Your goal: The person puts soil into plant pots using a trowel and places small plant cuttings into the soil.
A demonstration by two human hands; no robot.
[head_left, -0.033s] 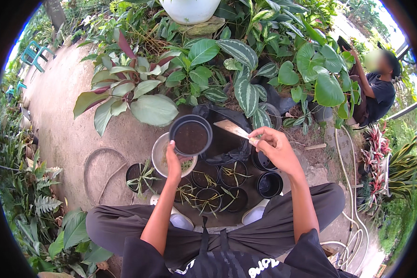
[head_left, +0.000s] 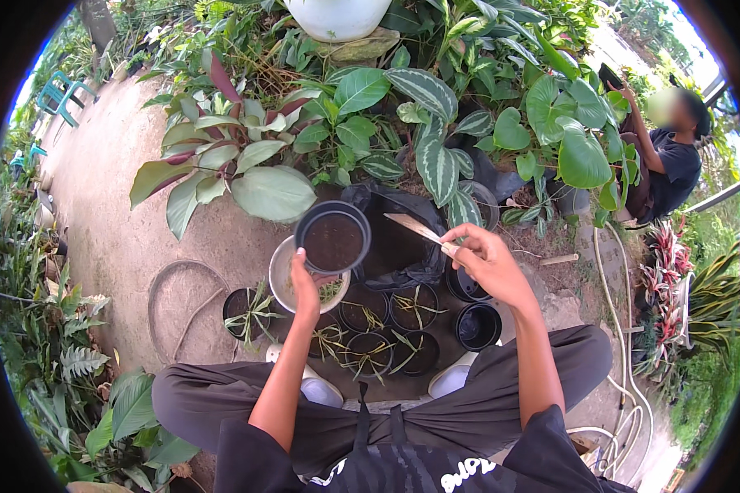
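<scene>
Head view: the left hand (head_left: 307, 283) is closed on the near rim of a round black plastic pot filled with dark soil (head_left: 332, 238), thumb on the rim, holding it raised above the ground. The pot sits directly above and partly in front of a shallow round metal bowl (head_left: 283, 271) containing small green plant pieces. The right hand (head_left: 489, 261) is closed in a pinch around the handle end of a flat, pale blade-shaped tool (head_left: 415, 228); the blade points left toward the pot, its tip just beside the pot's right rim, apart from it.

Behind the tool lies an open black plastic bag (head_left: 403, 246). Below both hands, a group of small black pots holding thin green cuttings (head_left: 370, 337) stands on the ground between the knees. One empty black pot (head_left: 478, 325) stands at the right of the group. Broad-leaved green and variegated plants (head_left: 436, 156) fill the area beyond. A second person in dark clothing (head_left: 670, 164) sits at the upper right, well apart. A pale hose (head_left: 612, 329) runs along the right side.
</scene>
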